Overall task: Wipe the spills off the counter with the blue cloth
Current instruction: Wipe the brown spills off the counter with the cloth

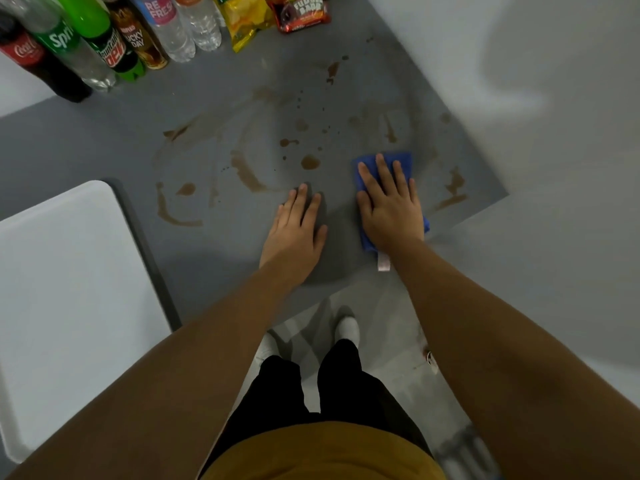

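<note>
R hand lies flat, palm down, fingers spread wide, pressing on the blue cloth on the grey bench. Not gripping it, just flat on top. Cloth shows beyond the fingertips and at the wrist side, w/ a small white tag sticking out toward the person. Cloth sits on the R part of the bench, near its R edge.

L hand also flat on the bench, fingers apart, holding nothing, just beside the R hand but not touching it or the cloth.

Brown spills all over the bench: drops and blobs ahead of both hands, a curved streak to the L of them, a hooked smear further L, more streaks R of the cloth by the edge. Faint smeared arcs across the middle.

At the far edge, a row of bottles: cola, Sprite, green Mountain Dew, a brown drink, clear water bottles. Next to those, a yellow snack bag and a red Fudgee Barr pack.

White tray-like surface at the L. Below the bench edge: person's black trousers, white socks, floor.
</note>
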